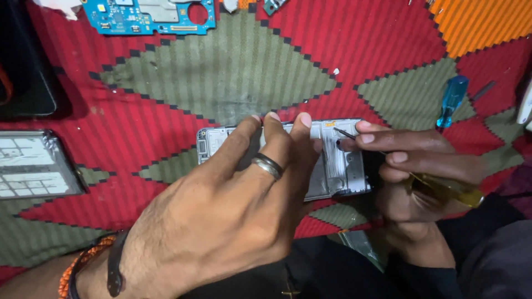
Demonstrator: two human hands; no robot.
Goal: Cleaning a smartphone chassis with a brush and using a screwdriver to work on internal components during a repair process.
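An opened phone frame (338,166), silver-grey with its insides bare, lies on a red and olive woven mat (221,72). My left hand (227,210), with a dark ring and wrist bands, presses its fingertips along the frame's far edge and covers most of it. My right hand (410,166) grips a thin screwdriver with a yellow handle (449,189). Its metal tip (344,133) rests at the upper right part of the frame.
A blue circuit board (147,15) lies at the top left. A dark phone (27,77) and a silver grid-patterned part (33,165) sit at the left edge. A blue-handled screwdriver (451,99) lies to the right. An orange patch (482,22) fills the top right corner.
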